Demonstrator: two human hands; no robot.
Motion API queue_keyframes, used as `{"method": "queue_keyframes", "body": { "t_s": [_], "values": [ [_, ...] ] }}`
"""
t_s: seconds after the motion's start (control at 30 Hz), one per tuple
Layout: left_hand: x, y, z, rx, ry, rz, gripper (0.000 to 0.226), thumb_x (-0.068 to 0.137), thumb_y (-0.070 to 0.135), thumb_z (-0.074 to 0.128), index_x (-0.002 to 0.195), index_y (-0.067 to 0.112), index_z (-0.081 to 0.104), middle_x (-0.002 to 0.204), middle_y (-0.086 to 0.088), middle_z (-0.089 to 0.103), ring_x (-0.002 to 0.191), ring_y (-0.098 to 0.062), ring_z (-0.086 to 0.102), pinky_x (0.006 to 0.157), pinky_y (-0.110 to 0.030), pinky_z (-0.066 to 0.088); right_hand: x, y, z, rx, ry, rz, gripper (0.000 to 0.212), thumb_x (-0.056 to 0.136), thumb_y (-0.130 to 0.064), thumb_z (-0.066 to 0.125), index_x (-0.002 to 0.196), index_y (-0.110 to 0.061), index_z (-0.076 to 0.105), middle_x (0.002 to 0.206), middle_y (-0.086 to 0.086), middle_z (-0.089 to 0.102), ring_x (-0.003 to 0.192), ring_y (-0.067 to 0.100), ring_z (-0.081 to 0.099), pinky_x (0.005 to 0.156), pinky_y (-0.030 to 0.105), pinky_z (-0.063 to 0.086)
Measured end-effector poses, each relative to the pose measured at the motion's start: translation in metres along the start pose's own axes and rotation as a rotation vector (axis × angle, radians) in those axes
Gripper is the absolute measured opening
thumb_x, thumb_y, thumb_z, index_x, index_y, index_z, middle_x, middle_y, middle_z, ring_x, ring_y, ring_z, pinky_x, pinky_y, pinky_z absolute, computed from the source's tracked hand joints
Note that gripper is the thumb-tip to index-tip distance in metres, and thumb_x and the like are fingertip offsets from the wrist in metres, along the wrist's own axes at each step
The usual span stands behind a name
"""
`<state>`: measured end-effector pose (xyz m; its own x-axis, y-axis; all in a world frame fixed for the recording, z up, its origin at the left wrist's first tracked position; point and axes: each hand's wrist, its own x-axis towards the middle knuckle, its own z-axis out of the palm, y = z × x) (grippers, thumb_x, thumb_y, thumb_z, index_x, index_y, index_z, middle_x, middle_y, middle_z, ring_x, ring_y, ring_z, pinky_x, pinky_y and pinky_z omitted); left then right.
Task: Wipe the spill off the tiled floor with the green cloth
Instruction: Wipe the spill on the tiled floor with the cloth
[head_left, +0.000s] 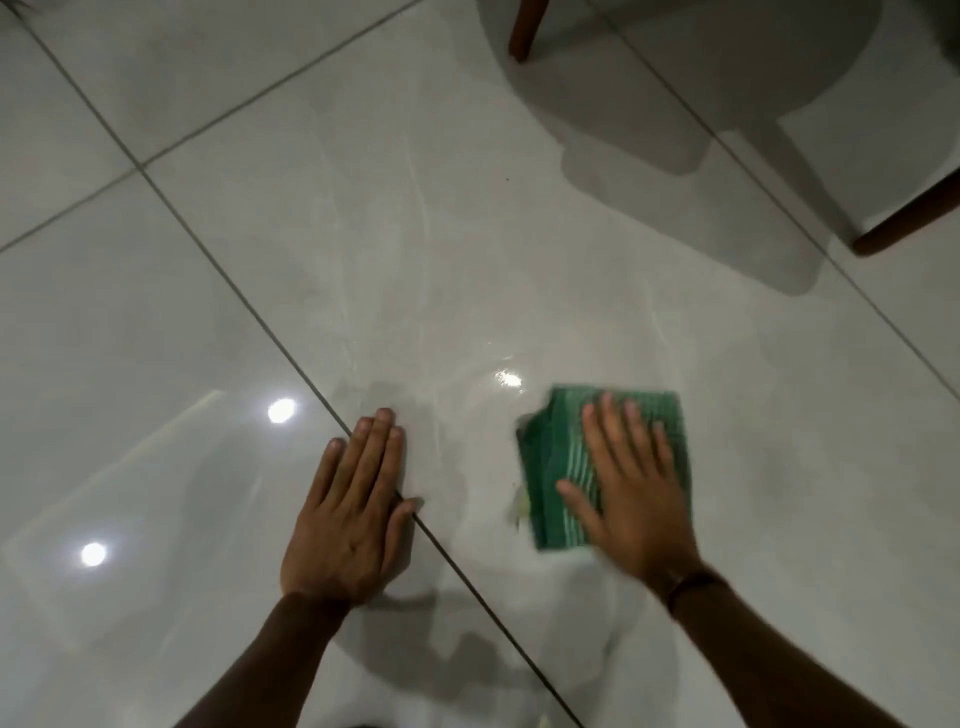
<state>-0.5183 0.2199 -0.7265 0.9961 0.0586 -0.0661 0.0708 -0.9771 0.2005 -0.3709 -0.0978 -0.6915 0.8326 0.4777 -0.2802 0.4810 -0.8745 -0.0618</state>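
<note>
A folded green cloth (556, 467) with pale stripes lies flat on the glossy grey tiled floor (156, 338). My right hand (631, 493) presses down on it with fingers spread, covering its right half. Wet sheen from the spill (467, 395) shows just left of and beyond the cloth, with a small pale smear at the cloth's lower left edge. My left hand (353, 514) rests palm down on the floor to the left, fingers together, beside a dark grout line.
Two brown wooden furniture legs stand at the back: one at the top (524, 31), one at the right edge (909, 218). Their dark shadows fall across the far tiles. Ceiling lights reflect as bright spots on the left tiles.
</note>
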Motion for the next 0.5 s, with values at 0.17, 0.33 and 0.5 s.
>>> {"method": "queue_keyframes", "body": {
  "t_s": [0.17, 0.33, 0.5],
  "values": [
    [-0.002, -0.001, 0.002, 0.011, -0.003, 0.004, 0.078, 0.114, 0.05, 0.03, 0.18, 0.009, 0.016, 0.191, -0.012, 0.01, 0.179, -0.031, 0.012, 0.145, -0.053, 0.014, 0.129, -0.049, -0.033, 0.069, 0.088, 0.159, 0.092, 0.11, -0.071, 0.019, 0.179, -0.013, 0.002, 0.188, 0.015, -0.002, 0.174, 0.044, 0.001, 0.139, 0.069, 0.005],
    [-0.002, 0.0, 0.001, 0.013, -0.004, -0.005, 0.078, 0.113, 0.049, 0.031, 0.179, 0.008, 0.02, 0.191, -0.012, 0.013, 0.178, -0.031, 0.016, 0.145, -0.055, 0.017, 0.088, -0.104, -0.009, 0.044, 0.051, -0.235, 0.089, 0.111, -0.073, 0.027, 0.18, -0.019, 0.006, 0.189, 0.01, 0.001, 0.175, 0.038, 0.003, 0.139, 0.065, 0.015],
    [0.0, 0.002, -0.003, 0.008, -0.008, -0.008, 0.078, 0.114, 0.049, 0.032, 0.178, 0.007, 0.021, 0.191, -0.012, 0.013, 0.178, -0.031, 0.015, 0.144, -0.054, 0.017, 0.078, -0.018, -0.019, 0.007, 0.034, -0.018, 0.09, 0.108, -0.077, 0.022, 0.18, -0.022, 0.014, 0.188, 0.009, 0.01, 0.174, 0.037, 0.016, 0.138, 0.064, 0.018]
  ]
}}
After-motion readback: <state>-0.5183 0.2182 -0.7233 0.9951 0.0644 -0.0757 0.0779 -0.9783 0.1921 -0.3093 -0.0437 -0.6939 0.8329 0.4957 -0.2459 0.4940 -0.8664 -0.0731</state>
